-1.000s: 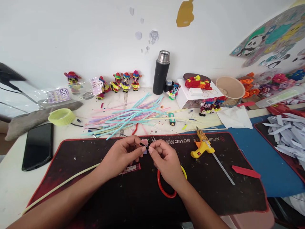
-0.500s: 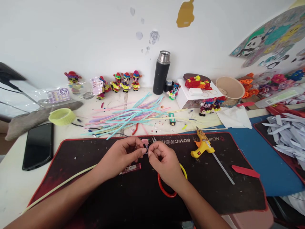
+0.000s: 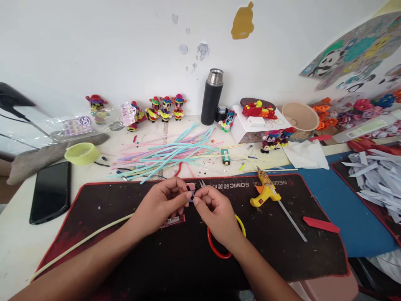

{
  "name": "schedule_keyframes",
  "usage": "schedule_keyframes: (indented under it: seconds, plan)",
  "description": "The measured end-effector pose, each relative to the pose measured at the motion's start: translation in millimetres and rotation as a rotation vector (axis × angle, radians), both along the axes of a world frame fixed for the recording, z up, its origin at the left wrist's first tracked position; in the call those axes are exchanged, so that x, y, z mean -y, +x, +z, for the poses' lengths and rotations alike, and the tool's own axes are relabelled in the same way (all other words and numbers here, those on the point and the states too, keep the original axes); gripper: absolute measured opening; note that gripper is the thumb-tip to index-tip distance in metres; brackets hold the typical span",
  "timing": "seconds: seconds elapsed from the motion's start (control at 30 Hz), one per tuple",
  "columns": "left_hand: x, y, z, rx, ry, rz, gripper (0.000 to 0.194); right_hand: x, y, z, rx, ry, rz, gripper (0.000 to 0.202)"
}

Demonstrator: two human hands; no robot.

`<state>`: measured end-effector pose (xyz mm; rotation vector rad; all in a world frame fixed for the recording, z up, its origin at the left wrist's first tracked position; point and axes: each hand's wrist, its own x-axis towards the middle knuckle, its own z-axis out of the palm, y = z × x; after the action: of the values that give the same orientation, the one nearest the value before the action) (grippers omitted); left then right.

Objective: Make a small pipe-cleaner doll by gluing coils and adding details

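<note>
Over the middle of the black desk mat (image 3: pixel 131 267), my left hand (image 3: pixel 161 201) pinches a small black fuzzy piece (image 3: pixel 188 188) between thumb and fingertips. Close against it, the fingertips of my right hand (image 3: pixel 216 212) are pinched at the lower end of the same black piece. A pink and lilac item lies just behind the fingertips, mostly covered. Scissors (image 3: pixel 216 250) with red and yellow handles lie beneath my right hand, blades pointing away. Beside my left hand is a small dark red case with a label (image 3: pixel 174 221). A pale yellow pipe cleaner (image 3: pixel 84 239) runs along my left forearm.
A yellow glue gun (image 3: pixel 266 193) with a glue stick and a red strip (image 3: pixel 321 224) lie on the right. Behind the mat are a pile of pastel pipe cleaners (image 3: pixel 169 152), a black flask (image 3: pixel 212 100) and several small figures. A phone (image 3: pixel 51 192) lies at left.
The view has shifted slightly. My fingers have moved only a little around the black piece, and both hands stay together at the same spot.
</note>
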<state>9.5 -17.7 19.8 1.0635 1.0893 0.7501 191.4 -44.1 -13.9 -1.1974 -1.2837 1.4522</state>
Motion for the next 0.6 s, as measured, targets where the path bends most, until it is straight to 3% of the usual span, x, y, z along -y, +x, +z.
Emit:
schedule_keyframes:
  seconds: [0.3,0.6]
  plan:
    - [6.9,2.8,-4.6,0.008,0.005,0.011,0.032,-0.1,0.0,3.5,0.097,0.024,-0.015,0.013]
    - [0.0,-4.1,-2.1,-0.113,0.112,-0.142,0.023,1.5,3.0,4.9,0.246,0.113,0.034,0.006]
